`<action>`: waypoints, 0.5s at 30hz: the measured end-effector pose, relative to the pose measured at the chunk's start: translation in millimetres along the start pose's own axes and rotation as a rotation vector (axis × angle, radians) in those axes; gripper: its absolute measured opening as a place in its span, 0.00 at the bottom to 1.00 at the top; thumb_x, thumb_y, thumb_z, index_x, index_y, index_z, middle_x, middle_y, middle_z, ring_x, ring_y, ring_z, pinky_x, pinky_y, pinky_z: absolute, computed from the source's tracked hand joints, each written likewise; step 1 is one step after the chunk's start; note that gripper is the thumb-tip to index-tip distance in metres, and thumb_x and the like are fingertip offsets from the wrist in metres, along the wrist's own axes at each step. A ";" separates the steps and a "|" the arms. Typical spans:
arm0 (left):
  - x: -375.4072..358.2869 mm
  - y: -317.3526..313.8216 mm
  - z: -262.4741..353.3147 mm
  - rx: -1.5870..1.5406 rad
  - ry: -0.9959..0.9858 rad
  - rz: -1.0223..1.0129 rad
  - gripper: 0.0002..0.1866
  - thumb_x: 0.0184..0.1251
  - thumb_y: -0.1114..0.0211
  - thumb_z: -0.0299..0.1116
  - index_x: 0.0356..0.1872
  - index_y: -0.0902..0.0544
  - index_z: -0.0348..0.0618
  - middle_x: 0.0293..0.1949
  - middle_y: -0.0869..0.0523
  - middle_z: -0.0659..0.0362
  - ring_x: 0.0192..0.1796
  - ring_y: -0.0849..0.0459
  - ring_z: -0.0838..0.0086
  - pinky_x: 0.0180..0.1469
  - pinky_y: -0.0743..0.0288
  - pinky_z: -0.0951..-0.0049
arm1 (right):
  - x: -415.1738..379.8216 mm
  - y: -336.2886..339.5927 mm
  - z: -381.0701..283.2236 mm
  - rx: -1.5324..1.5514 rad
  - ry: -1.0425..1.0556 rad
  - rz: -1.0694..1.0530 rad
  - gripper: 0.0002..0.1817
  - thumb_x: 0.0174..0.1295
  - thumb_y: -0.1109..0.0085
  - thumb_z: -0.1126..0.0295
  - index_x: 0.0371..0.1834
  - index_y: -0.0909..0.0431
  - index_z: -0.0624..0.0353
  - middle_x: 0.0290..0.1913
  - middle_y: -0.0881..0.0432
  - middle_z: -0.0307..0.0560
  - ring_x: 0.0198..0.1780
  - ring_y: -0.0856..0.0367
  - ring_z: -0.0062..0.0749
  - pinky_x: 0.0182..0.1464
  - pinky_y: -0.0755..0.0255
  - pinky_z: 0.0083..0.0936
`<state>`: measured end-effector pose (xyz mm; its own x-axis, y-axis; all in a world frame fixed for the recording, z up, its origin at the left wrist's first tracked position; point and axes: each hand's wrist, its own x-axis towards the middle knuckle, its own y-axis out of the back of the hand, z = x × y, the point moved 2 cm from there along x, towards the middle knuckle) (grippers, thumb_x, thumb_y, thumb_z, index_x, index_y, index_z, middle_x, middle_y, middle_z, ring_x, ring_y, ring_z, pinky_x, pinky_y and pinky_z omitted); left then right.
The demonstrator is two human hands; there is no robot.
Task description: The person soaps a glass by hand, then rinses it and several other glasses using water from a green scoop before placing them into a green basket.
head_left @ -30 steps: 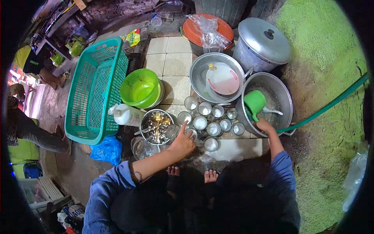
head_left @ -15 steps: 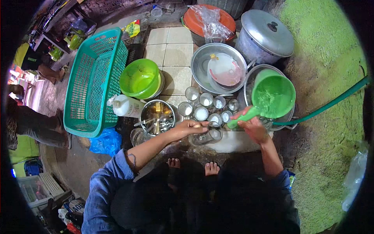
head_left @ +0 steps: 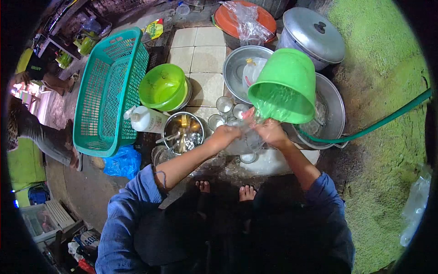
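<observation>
My right hand (head_left: 272,133) grips the handle of a green plastic dipper (head_left: 292,68), which is tipped over with water running from its mouth. Under that stream, my left hand (head_left: 226,137) holds a clear glass (head_left: 244,140), blurred by the splashing. Several other glasses stand around it, among them one glass (head_left: 224,105) behind my left hand and another glass (head_left: 248,158) in front; the rest are hidden by hands and water. Left of my left hand is a metal bowl (head_left: 169,119) with forks and spoons in liquid.
A teal basket (head_left: 83,109), a lime-green bowl (head_left: 145,86) and a white bottle (head_left: 145,119) stand on the left. Metal basins, one basin (head_left: 337,98) fed by a green hose (head_left: 388,128), and a lidded pot (head_left: 315,36) are right. A person's leg (head_left: 50,137) shows far left.
The dipper has risen and tipped leftward, and water now pours from it. My right hand has moved left and up toward my left hand, which has lifted slightly with the glass.
</observation>
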<state>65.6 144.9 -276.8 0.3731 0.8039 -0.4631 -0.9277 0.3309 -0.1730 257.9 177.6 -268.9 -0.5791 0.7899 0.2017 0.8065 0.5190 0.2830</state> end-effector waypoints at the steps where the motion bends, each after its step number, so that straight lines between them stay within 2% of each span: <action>1: -4.0 -2.1 3.6 0.257 0.016 -0.023 0.11 0.63 0.41 0.39 0.37 0.18 0.44 0.28 0.22 0.65 0.32 0.27 0.81 0.37 0.35 0.79 | 3.9 -5.4 -0.3 -0.176 0.006 -0.020 0.19 0.67 0.54 0.69 0.61 0.31 0.59 0.58 0.25 0.49 0.58 0.27 0.39 0.62 0.37 0.33; 2: -6.5 -3.8 4.2 0.515 0.031 -0.046 0.11 0.63 0.41 0.39 0.38 0.17 0.43 0.29 0.21 0.65 0.33 0.27 0.81 0.37 0.35 0.80 | 0.5 -7.1 -2.7 -0.308 -0.008 -0.050 0.21 0.67 0.55 0.69 0.62 0.34 0.59 0.59 0.26 0.49 0.58 0.27 0.39 0.63 0.37 0.34; 3: -5.5 -2.5 1.7 0.373 -0.097 -0.040 0.14 0.63 0.41 0.40 0.36 0.16 0.39 0.28 0.20 0.65 0.32 0.25 0.81 0.36 0.33 0.79 | 1.1 -9.5 -15.9 -0.443 -0.018 -0.082 0.22 0.67 0.55 0.68 0.64 0.36 0.59 0.59 0.26 0.49 0.58 0.28 0.40 0.63 0.38 0.34; 4: -4.1 -0.6 -3.3 0.374 -0.094 -0.042 0.14 0.63 0.41 0.40 0.36 0.16 0.39 0.28 0.20 0.65 0.32 0.25 0.81 0.36 0.33 0.79 | 2.0 -11.9 -29.6 -0.576 -0.024 -0.116 0.23 0.67 0.55 0.68 0.65 0.39 0.59 0.60 0.27 0.49 0.59 0.28 0.40 0.64 0.39 0.35; 6: -3.0 3.9 -9.9 -0.205 0.048 0.047 0.16 0.61 0.39 0.41 0.32 0.13 0.37 0.27 0.16 0.64 0.30 0.24 0.83 0.33 0.31 0.77 | -1.8 -22.7 -10.2 -1.268 0.191 -0.072 0.23 0.67 0.54 0.68 0.65 0.39 0.58 0.60 0.27 0.48 0.59 0.29 0.39 0.63 0.39 0.34; 7: -1.6 5.3 -11.5 -0.146 0.078 0.069 0.16 0.61 0.40 0.40 0.30 0.13 0.37 0.26 0.16 0.65 0.29 0.24 0.84 0.33 0.31 0.78 | -5.0 -22.1 -4.5 -0.714 -0.055 0.093 0.18 0.67 0.52 0.68 0.59 0.32 0.60 0.55 0.24 0.49 0.56 0.25 0.37 0.59 0.34 0.33; 8: -2.0 4.6 -12.2 -0.145 0.078 0.068 0.16 0.61 0.40 0.40 0.30 0.13 0.37 0.26 0.16 0.65 0.29 0.24 0.84 0.33 0.31 0.78 | -7.7 -21.1 -1.4 -0.714 -0.056 0.095 0.18 0.67 0.52 0.68 0.59 0.32 0.60 0.55 0.24 0.49 0.56 0.25 0.37 0.59 0.34 0.33; 10: -6.2 -3.7 -4.8 0.242 -0.051 -0.035 0.15 0.62 0.38 0.41 0.32 0.13 0.38 0.22 0.19 0.67 0.28 0.26 0.84 0.33 0.33 0.78 | -3.5 -16.1 -24.4 0.015 -0.257 0.099 0.13 0.66 0.51 0.71 0.51 0.25 0.61 0.47 0.20 0.50 0.50 0.22 0.37 0.53 0.29 0.32; 11: -10.5 -7.6 0.6 0.276 -0.069 -0.031 0.17 0.63 0.37 0.45 0.27 0.14 0.41 0.18 0.22 0.69 0.26 0.28 0.85 0.32 0.34 0.80 | -4.2 -13.9 -29.5 0.012 -0.257 0.098 0.13 0.66 0.51 0.71 0.51 0.25 0.61 0.47 0.20 0.50 0.50 0.22 0.37 0.53 0.29 0.32; 12: -10.3 -5.4 0.8 0.275 -0.072 -0.030 0.17 0.63 0.37 0.45 0.27 0.14 0.41 0.18 0.22 0.69 0.26 0.28 0.85 0.32 0.34 0.80 | -6.4 -11.0 -34.6 -0.129 -0.194 0.125 0.11 0.65 0.50 0.72 0.48 0.24 0.61 0.45 0.19 0.49 0.47 0.21 0.37 0.51 0.28 0.31; 13: -10.7 -0.9 -1.1 0.146 0.060 -0.084 0.17 0.63 0.37 0.47 0.29 0.16 0.43 0.22 0.22 0.69 0.26 0.28 0.84 0.31 0.34 0.80 | -9.1 -8.3 -39.5 -0.268 -0.129 0.152 0.09 0.65 0.49 0.74 0.45 0.22 0.62 0.43 0.18 0.49 0.45 0.20 0.37 0.48 0.27 0.31; 14: -12.0 3.2 -3.1 0.018 0.192 -0.137 0.17 0.64 0.37 0.50 0.32 0.18 0.45 0.25 0.22 0.70 0.26 0.29 0.83 0.31 0.34 0.80 | -14.1 -3.7 -42.0 -0.267 -0.127 0.151 0.09 0.65 0.49 0.74 0.45 0.22 0.62 0.43 0.18 0.49 0.45 0.20 0.37 0.48 0.27 0.31; 15: -14.8 6.0 -2.9 0.019 0.192 -0.135 0.17 0.64 0.37 0.50 0.32 0.18 0.45 0.25 0.22 0.70 0.26 0.29 0.83 0.31 0.34 0.80 | -21.4 0.3 -48.9 -0.554 0.104 0.116 0.08 0.65 0.48 0.74 0.44 0.22 0.62 0.42 0.19 0.48 0.44 0.20 0.36 0.47 0.27 0.31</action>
<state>54.5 133.6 -273.4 0.4827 0.6437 -0.5938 -0.8683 0.4400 -0.2289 264.7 144.9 -227.3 -0.5216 0.7809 0.3437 0.6990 0.1601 0.6970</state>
